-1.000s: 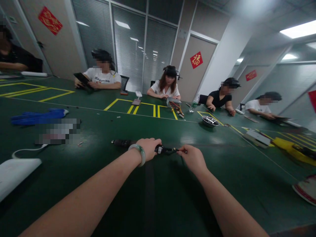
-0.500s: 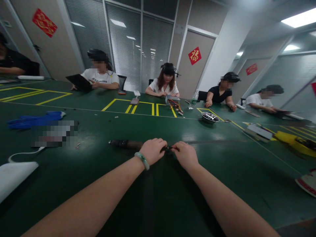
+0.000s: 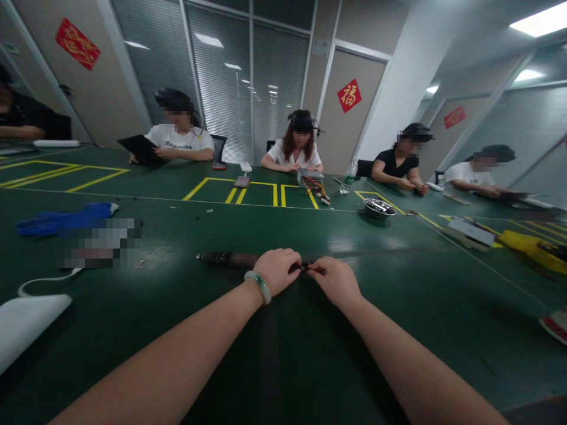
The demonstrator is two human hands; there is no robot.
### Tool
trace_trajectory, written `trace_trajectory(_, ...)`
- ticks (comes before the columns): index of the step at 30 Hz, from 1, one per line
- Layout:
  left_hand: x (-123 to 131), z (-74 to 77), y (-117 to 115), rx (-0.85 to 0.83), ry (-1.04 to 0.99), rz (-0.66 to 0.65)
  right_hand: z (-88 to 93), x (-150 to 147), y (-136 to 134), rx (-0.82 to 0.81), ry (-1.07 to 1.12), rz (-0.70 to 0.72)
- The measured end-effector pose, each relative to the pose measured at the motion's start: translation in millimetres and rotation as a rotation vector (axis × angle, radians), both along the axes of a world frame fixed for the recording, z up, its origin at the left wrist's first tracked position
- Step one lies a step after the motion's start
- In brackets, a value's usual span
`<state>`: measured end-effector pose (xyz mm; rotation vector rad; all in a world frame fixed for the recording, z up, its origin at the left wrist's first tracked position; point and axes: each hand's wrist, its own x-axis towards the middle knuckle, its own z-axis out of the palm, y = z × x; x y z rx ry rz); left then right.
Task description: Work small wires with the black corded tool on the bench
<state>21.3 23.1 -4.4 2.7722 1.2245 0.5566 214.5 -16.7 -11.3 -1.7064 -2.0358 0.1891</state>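
Note:
A dark, rod-shaped tool that looks like an electric screwdriver (image 3: 225,260) lies across the green table, its silver tip pointing left. My left hand (image 3: 278,271), a jade-coloured bangle at its wrist, is wrapped over the tool's right end and hides that part. Just to the right, my right hand (image 3: 334,280) pinches a small dark piece (image 3: 305,268) in line with the tool's end. Only a sliver of that piece shows between the fingertips, and I cannot tell whether it is joined to the tool.
Blue gloves (image 3: 66,219), a blurred-out device and a white power bank-like block (image 3: 33,324) are at left. Ahead stand a metal bowl (image 3: 379,208), a water bottle (image 3: 348,178) and a grey box with wires (image 3: 310,177). Several people sit across the table; a yellow item (image 3: 531,248) lies right.
The fingertips of my two hands are slightly closer together, and less of the small dark piece shows between them. The tool stays in the same place; the view has shifted slightly.

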Motion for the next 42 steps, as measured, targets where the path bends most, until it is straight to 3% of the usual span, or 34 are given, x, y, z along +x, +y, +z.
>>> trace_trajectory(11,0,-4.1,2,0.01,-0.013,-0.02,-3.0,-2,2,0.002,0.069,0.009)
trace_trajectory(19,3,-6.4,4,-0.003,-0.008,-0.021,-5.8,-2,6,0.052,-0.059,0.067)
trace_trajectory(26,1,-6.4,5,-0.003,-0.03,-0.041,-3.6,1,12,0.195,-0.207,0.188)
trace_trajectory(29,1,-5.5,4,-0.033,-0.048,-0.009,-4.7,2,19,0.162,-0.257,0.268)
trace_trajectory(36,1,-5.0,3,-0.073,-0.034,0.058,-3.3,0,24,0.062,-0.302,0.27)
trace_trajectory(42,-4,-1.2,-5,0.071,-0.076,-0.03,-0.7,-8,24,0.097,-0.341,0.308)
